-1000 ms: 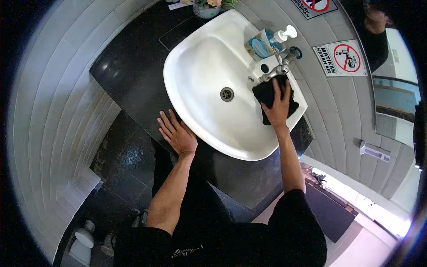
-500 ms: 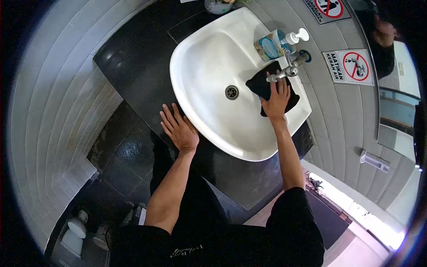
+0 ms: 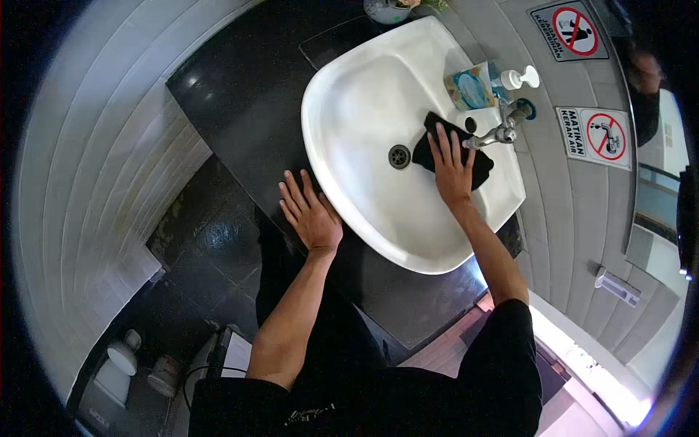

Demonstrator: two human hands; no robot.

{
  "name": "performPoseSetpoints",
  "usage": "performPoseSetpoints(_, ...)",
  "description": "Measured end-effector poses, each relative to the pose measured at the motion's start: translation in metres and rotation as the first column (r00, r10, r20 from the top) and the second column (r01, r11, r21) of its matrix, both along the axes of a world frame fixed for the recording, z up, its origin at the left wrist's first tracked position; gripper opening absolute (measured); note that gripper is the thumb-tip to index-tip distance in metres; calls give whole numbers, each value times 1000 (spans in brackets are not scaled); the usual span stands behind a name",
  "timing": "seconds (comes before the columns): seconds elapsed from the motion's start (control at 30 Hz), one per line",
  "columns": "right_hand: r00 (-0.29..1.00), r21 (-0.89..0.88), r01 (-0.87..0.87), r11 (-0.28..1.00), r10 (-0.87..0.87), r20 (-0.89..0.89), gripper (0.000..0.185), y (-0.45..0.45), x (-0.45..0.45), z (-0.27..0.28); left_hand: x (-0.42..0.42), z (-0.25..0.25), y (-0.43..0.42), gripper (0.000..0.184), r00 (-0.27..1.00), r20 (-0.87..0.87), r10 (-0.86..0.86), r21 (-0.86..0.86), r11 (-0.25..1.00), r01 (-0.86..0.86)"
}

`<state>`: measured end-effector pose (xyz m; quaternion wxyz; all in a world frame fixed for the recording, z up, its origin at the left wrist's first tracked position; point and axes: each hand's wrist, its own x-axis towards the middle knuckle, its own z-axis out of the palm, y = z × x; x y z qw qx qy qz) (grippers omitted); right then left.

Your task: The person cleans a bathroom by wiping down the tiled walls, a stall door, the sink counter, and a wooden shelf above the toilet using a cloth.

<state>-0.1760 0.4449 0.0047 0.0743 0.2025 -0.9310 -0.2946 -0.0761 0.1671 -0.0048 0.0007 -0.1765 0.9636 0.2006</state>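
My right hand (image 3: 453,175) lies flat with its fingers spread on a black cloth (image 3: 480,169), pressing it against the inside of the white sink (image 3: 349,95). The cloth sits between the drain (image 3: 399,156) and the chrome faucet (image 3: 499,135), whose spout reaches over its edge near my fingertips. On the dark countertop (image 3: 240,109), beside the sink's front rim, rests my left hand (image 3: 312,217). Its palm is down, its fingers are stretched out, and nothing is in it.
A soap pouch (image 3: 470,87) and a white pump top (image 3: 520,77) stand on the sink's back ledge. Behind the faucet, a tap sign (image 3: 595,137) is fixed to the tiled wall. A flowerpot (image 3: 387,11) sits at the far corner, and a mirror (image 3: 659,146) hangs at right.
My right hand has drawn the black cloth off the ledge by the faucet, toward the drain, uncovering a dark hole there. My left hand stays on the countertop. The whole view has shifted slightly.
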Motion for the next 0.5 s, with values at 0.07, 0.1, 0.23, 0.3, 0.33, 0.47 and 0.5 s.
performPoseSetpoints(0.07,998,106,-62,992,63,-4,69,-31,-36,-23,0,-1,0,53,1000,-1,-3,-3,1000,3)
performPoseSetpoints(0.1,997,244,-68,967,58,50,65,-49,-55,-29,0,0,0,53,1000,-8,-6,-7,1000,6)
performPoseSetpoints(0.23,939,-158,29,987,28,344,69,-81,-85,-26,-1,0,0,52,1000,1,3,-21,1000,-3)
performPoseSetpoints(0.3,957,-29,-67,997,72,281,69,-70,-76,-31,2,-4,2,53,1000,15,7,-16,1000,-6)
performPoseSetpoints(0.33,958,1,-80,997,76,278,69,-64,-69,-37,0,-4,0,53,1000,8,-2,-19,1000,2)
performPoseSetpoints(0.47,883,-42,4,999,16,470,67,-22,-10,-33,1,2,0,54,1000,11,-6,2,1000,6)
performPoseSetpoints(0.5,870,-18,41,999,-26,492,68,-8,15,-27,0,0,-1,54,1000,8,-7,11,1000,7)
